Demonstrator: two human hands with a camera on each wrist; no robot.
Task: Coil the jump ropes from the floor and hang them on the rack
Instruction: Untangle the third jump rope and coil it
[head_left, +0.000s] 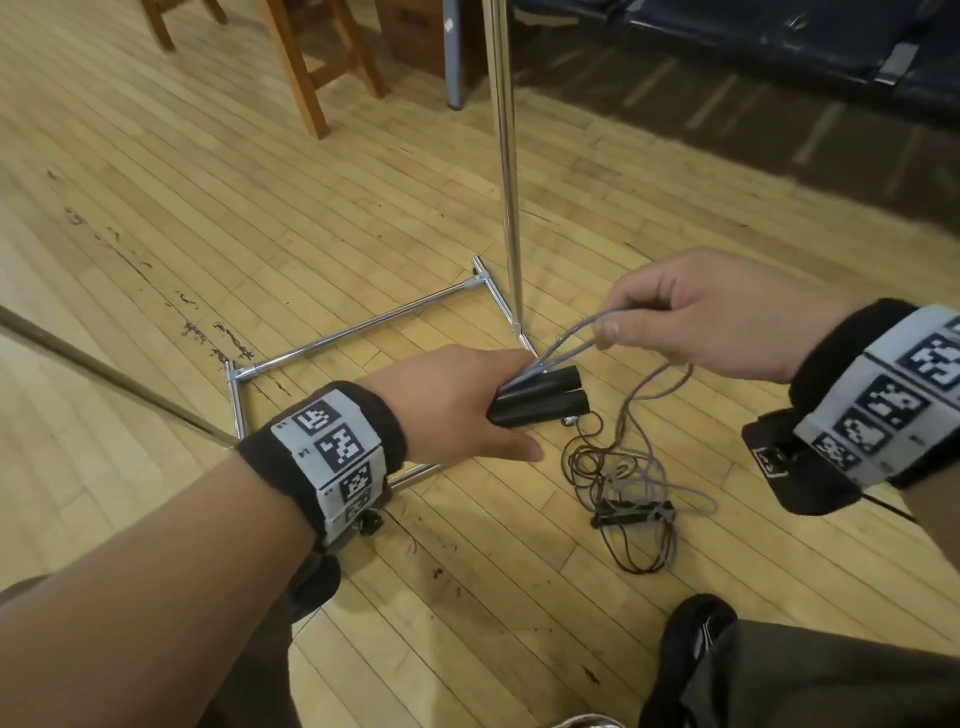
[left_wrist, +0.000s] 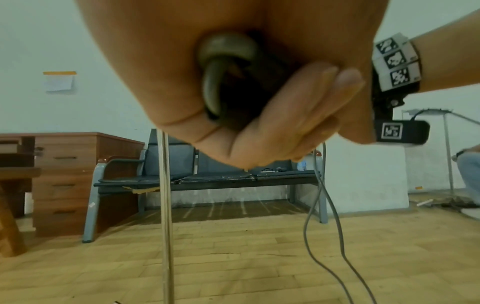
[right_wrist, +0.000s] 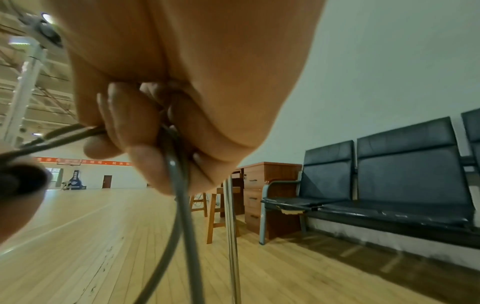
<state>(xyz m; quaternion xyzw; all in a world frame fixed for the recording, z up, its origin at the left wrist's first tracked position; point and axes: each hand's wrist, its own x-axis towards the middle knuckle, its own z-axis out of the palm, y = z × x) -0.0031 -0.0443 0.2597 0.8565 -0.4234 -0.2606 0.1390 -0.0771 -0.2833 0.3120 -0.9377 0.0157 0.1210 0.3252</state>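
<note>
My left hand (head_left: 467, 400) grips two black jump-rope handles (head_left: 540, 397) side by side above the wood floor; the left wrist view shows the fingers (left_wrist: 298, 115) curled round the handles (left_wrist: 241, 88). A grey cord (head_left: 571, 338) runs from the handles up to my right hand (head_left: 691, 317), which pinches a loop of it; the fingers (right_wrist: 135, 123) close on the cord (right_wrist: 176, 185) in the right wrist view. The cord's remaining length hangs down to a tangle (head_left: 623, 467) on the floor, mixed with a brown rope whose black handles (head_left: 631, 512) lie flat.
The chrome rack's upright pole (head_left: 506, 156) and floor frame (head_left: 363, 327) stand just beyond my hands. Wooden stools (head_left: 317, 67) are at the back left, a dark bench (right_wrist: 389, 185) along the wall at right, wooden drawers (left_wrist: 64, 174) beside it. My shoe (head_left: 696, 639) is near the tangle.
</note>
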